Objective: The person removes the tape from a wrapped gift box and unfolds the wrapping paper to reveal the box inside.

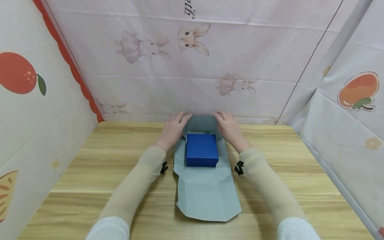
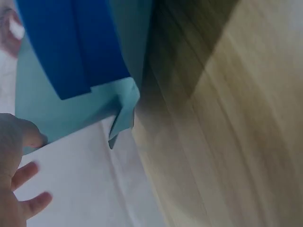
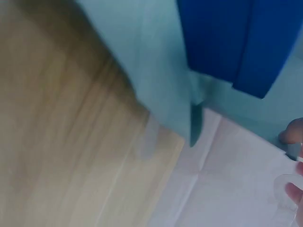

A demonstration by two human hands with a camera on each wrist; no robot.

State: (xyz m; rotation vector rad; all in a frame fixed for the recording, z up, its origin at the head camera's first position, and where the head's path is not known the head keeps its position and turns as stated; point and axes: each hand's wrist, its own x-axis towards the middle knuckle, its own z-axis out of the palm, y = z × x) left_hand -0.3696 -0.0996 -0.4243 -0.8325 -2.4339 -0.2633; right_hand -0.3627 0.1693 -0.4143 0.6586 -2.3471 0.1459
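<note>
A blue lidded box [image 1: 202,149] rests on a long sheet of grey-green wrapping paper [image 1: 207,196]. The paper's far end stands raised behind the box, and its near end lies toward me. My left hand [image 1: 175,128] pinches the raised end at its left corner. In the left wrist view, that thumb [image 2: 33,135] presses the paper's inner face while other fingers show beyond the edge. At the opposite corner my right hand [image 1: 229,128] pinches the same edge, thumb [image 3: 292,132] inside. Creased side flaps of paper [image 3: 196,125] fold beside the box.
The wood-grain table [image 1: 120,160] extends on both sides of the paper. A printed rabbit cloth [image 1: 192,66] hangs close behind the hands, with fruit-print cloths at left and right. A translucent strip [image 3: 150,137] sticks out from the paper's side edge.
</note>
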